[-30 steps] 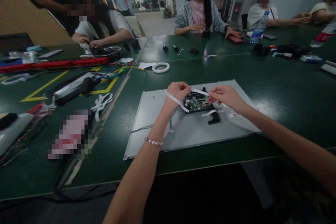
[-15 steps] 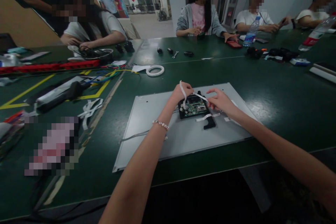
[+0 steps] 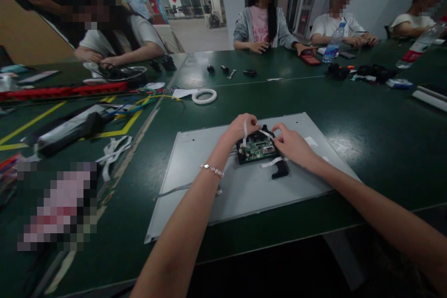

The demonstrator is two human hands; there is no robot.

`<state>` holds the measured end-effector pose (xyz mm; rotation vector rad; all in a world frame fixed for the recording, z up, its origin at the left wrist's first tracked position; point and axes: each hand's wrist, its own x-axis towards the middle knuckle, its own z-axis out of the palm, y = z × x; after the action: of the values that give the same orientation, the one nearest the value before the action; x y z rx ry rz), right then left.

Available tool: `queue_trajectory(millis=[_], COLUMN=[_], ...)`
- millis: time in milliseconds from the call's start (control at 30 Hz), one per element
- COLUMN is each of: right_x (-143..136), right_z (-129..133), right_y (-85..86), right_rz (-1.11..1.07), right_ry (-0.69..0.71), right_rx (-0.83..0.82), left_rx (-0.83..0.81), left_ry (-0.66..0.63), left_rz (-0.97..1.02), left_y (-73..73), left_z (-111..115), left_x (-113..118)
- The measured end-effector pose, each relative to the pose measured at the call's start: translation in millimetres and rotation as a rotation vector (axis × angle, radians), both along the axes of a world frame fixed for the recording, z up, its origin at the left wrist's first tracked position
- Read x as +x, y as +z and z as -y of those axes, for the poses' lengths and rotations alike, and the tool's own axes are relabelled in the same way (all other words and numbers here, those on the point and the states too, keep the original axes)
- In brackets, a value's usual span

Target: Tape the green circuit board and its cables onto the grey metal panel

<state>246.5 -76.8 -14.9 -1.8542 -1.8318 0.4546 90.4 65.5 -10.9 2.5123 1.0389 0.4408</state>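
A strip of white tape [image 3: 266, 134] stretches between my two hands over a green circuit board [image 3: 260, 149] in a black frame. My left hand [image 3: 244, 125] pinches the strip's left end at the board's far edge, and another white strip [image 3: 245, 131] hangs across that hand. At the board's right corner, my right hand [image 3: 291, 142] has its fingertips closed on the other end. The board lies on a flat pale panel [image 3: 240, 200]. A black bracket [image 3: 280, 169] juts from the board's near right side, with a white tape piece [image 3: 270, 163] across it.
A tape roll [image 3: 204, 97] lies beyond the panel, with a wrench [image 3: 231, 74] farther back. Tangled tape strips [image 3: 113, 151], a pixelated phone-like item [image 3: 59, 209] and cables are at left. Several people sit across the green table [image 3: 391, 149]; bottles [image 3: 334, 44] stand at right.
My right hand has moved down and nearer the board, bringing the stretched tape close over its far right corner. My left hand keeps its pinch at the far edge.
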Motion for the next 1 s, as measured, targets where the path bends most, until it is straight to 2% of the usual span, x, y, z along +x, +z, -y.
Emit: queue_trajectory(millis=[167,333,500,600,700,833,933,1000], right_x=[-5,-5,-4,0,6,14,17,18], right_z=[1,5,10,13,15,11,5,2], right_y=[1.0,0.3,-0.5,0.3,2.3,2.6,-1.2,-4.9], right_rz=[0.221,0.315,0.401,0.426,0.359,0.117,-0.008,-0.011], right_ry=[-0.049,-0.016,0.014,-0.007,-0.021,-0.009,0.024,0.044], right_rx=[-0.021,0.01,0.04,0.049,0.071,0.148,0.211,0.229], left_rx=[-0.026,-0.044,-0.077,-0.084,-0.088,-0.048,-0.017,-0.043], left_ry=[0.009,-0.01,-0.08,-0.076,-0.021,0.081,0.062,0.029], left_rz=[-0.014,-0.011,0.048,0.053,0.025,-0.079,-0.12,-0.118], left_y=[2.1,4.0,-3.4,-8.7,-7.9,1.9,6.5,5.9], left_z=[-1,-3,-10,-14,-14,-6,-4,-8], left_x=[0,-1,-7,-9,-5,3,4,2])
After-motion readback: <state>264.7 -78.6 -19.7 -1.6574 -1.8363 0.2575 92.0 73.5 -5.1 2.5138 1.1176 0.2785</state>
